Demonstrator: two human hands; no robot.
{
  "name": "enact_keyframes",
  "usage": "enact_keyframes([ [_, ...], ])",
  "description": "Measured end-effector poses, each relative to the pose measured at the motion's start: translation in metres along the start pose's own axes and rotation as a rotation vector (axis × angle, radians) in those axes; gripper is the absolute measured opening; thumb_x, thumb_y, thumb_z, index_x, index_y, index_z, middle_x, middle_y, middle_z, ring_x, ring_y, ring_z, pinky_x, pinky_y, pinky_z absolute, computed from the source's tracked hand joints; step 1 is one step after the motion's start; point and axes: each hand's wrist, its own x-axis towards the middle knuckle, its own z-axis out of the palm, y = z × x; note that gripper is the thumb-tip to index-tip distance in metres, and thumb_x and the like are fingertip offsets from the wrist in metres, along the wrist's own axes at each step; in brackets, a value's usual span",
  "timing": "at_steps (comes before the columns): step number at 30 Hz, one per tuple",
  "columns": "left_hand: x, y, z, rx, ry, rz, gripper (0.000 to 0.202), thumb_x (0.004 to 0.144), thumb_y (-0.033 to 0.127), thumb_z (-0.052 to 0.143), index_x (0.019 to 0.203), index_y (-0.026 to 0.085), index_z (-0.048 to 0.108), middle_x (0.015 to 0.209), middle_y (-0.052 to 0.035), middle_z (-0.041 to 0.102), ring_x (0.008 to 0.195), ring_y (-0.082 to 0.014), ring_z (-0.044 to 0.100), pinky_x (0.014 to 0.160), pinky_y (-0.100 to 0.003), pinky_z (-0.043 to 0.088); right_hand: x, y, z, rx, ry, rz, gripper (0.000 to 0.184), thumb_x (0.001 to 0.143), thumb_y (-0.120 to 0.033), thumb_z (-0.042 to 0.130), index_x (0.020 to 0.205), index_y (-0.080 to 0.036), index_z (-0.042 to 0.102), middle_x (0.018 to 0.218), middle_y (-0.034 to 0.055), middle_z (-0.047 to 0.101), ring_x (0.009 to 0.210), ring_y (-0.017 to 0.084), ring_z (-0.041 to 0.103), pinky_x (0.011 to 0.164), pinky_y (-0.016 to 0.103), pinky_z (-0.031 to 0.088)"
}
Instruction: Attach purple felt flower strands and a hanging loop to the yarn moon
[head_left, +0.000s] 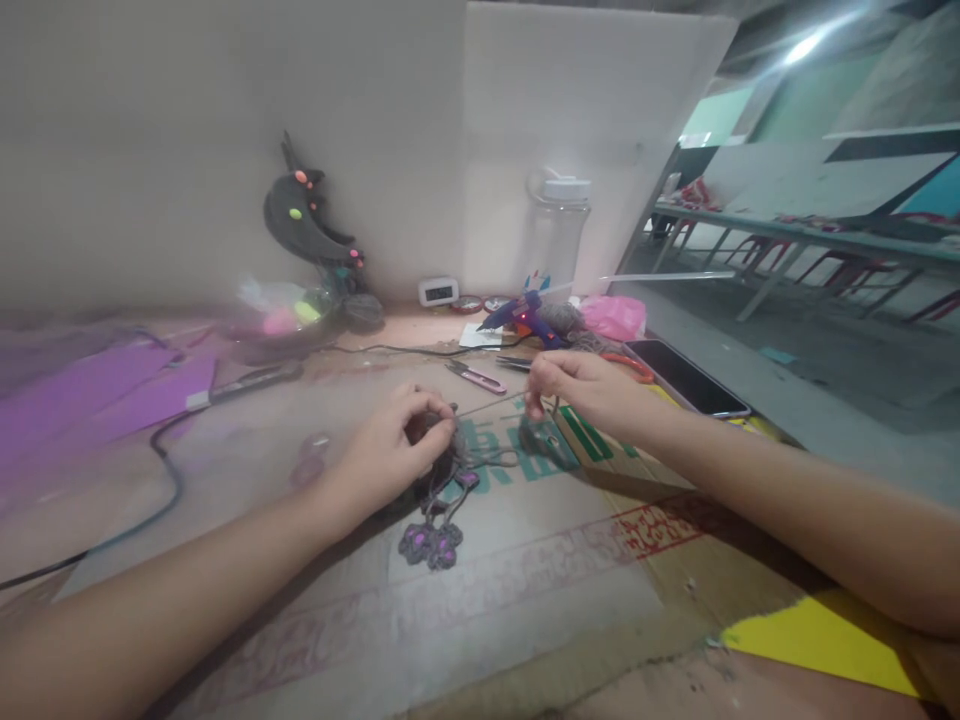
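My left hand (409,440) is closed on a piece of dark grey yarn work (456,440), its fingers hiding part of it. Grey cords run down from there to small crocheted flowers (431,543) with purple centres, which lie on the cardboard. A loose loop of grey yarn (499,458) sticks out to the right. My right hand (562,380) is raised above the cardboard (525,560), thumb and fingers pinched together; what they hold, if anything, is too small to make out. Just beyond it are pink-handled thread snips (478,377) and orange-handled scissors (628,366).
A blue glue gun (529,318) stands at the back beside grey yarn (562,320) and a pink bag (615,316). A phone (686,377) lies right. Behind are a clock (439,292), a bottle (559,230) and a dark crescent ornament (304,220). A black cable (169,460) crosses the left.
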Motion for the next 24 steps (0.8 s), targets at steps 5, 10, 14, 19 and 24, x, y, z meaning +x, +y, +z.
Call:
enact_keyframes([
  [5,0.001,-0.002,-0.002,-0.094,0.009,-0.025,0.019,0.086,0.030,0.047,0.072,0.020,0.054,0.086,-0.0022,0.053,0.083,-0.0181,0.055,0.075,-0.030,0.044,0.009,0.003,-0.016,0.150,0.172,0.098,0.051,0.083,-0.068,0.051,0.072,-0.019,0.059,0.070,0.0049,0.067,0.073,0.018,0.065,0.074,0.033,0.050],
  [10,0.001,0.000,-0.002,-0.117,-0.004,-0.010,0.025,0.088,0.034,0.047,0.068,0.020,0.051,0.085,-0.0015,0.052,0.083,-0.0170,0.054,0.078,-0.029,0.042,0.018,0.007,-0.045,0.121,0.323,0.082,0.051,0.078,-0.067,0.058,0.063,-0.019,0.055,0.059,0.0022,0.060,0.061,0.015,0.060,0.064,0.029,0.050],
  [14,0.000,-0.001,-0.001,-0.098,-0.019,-0.009,0.030,0.090,0.040,0.046,0.068,0.020,0.051,0.083,-0.0016,0.053,0.081,-0.0169,0.054,0.078,-0.029,0.042,0.022,0.010,-0.073,0.169,0.444,0.054,0.048,0.081,-0.064,0.058,0.063,-0.019,0.053,0.059,0.0010,0.056,0.058,0.013,0.058,0.065,0.030,0.050],
  [19,0.001,-0.006,0.000,-0.093,-0.011,-0.003,0.034,0.092,0.042,0.044,0.068,0.019,0.051,0.080,-0.0014,0.053,0.077,-0.0162,0.053,0.075,-0.029,0.042,0.022,0.018,-0.105,0.117,0.620,0.019,0.042,0.091,-0.052,0.051,0.065,-0.019,0.049,0.062,0.0017,0.055,0.059,0.011,0.056,0.067,0.030,0.048],
  [24,0.001,-0.007,0.001,-0.100,-0.008,-0.046,0.034,0.093,0.045,0.043,0.073,0.019,0.053,0.079,-0.0011,0.053,0.077,-0.0163,0.053,0.074,-0.029,0.042,0.019,0.029,-0.131,-0.042,0.682,0.047,0.046,0.086,-0.058,0.055,0.059,-0.021,0.050,0.057,0.0013,0.055,0.053,0.012,0.055,0.058,0.031,0.047],
])
